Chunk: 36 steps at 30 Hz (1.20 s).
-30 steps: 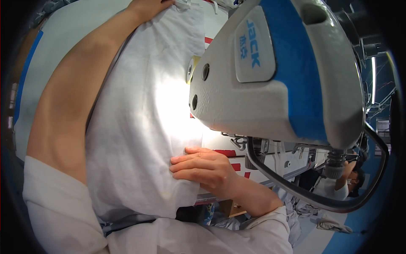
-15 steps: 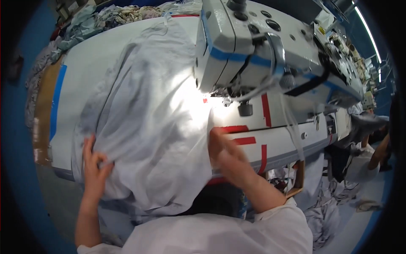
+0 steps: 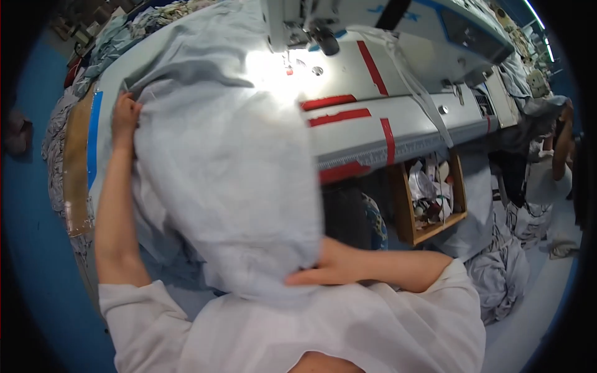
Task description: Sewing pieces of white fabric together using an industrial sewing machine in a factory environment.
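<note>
A light grey-blue garment piece (image 3: 224,168) spreads over the sewing table and hangs over its near edge toward my body. At its far left side, my left hand (image 3: 126,117) is closed on a fold of the cloth, arm stretched forward. My right hand (image 3: 333,262) grips the near right edge close to my chest, thumb on top and the other fingers hidden beneath. Past the cloth, the sewing machine (image 3: 305,22) shows its lit needle area, and a part of the cloth lies just left of it.
Red tape strips (image 3: 339,117) mark the white table right of the cloth. A wooden drawer (image 3: 407,214) with scraps juts out below the table edge. Cloth heaps lie at the far left (image 3: 115,53) and on the right floor (image 3: 497,273). Another person's arm (image 3: 561,146) appears far right.
My left hand has moved forward and closed on the cloth. My right hand has come back toward my body, gripping the near edge. The view has shifted, so the machine sits higher.
</note>
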Motion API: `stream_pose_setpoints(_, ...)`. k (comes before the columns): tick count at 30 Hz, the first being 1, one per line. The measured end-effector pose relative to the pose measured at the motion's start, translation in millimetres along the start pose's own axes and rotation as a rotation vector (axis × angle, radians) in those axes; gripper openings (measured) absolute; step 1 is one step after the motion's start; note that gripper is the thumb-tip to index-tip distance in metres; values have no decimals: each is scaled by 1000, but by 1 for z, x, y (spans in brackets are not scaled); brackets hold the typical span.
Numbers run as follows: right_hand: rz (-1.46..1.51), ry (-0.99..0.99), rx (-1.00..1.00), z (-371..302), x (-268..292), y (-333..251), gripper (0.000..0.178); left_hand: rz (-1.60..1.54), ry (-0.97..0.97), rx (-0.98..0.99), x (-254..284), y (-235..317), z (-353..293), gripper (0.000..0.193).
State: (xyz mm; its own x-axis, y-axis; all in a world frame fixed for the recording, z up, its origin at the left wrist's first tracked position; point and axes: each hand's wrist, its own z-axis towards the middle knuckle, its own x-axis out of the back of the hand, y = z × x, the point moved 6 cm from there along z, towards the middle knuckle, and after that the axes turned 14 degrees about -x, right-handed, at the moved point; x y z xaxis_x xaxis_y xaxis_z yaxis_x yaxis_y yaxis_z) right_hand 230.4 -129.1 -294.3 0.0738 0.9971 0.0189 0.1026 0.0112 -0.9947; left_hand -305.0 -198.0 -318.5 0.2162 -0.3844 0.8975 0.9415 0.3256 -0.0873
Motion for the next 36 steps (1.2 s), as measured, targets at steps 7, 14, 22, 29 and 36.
stream_pose_setpoints(7,24,311,-582,-54,-27,112,38,-535,168,-103,109,290,38,31)
stream_pose_setpoints(14,-192,189,-483,-48,-37,95,37,-792,-368,-87,84,455,-106,19)
stream_pose_setpoints(22,602,404,-562,-6,46,114,37,-1173,-268,100,84,448,-118,9)
stream_pose_setpoints(29,-420,746,20,-24,79,39,62,-777,-98,-245,110,457,-104,10)
stream_pose_setpoints(36,-779,280,465,-14,69,40,23,-1231,-218,-376,106,436,-25,9)
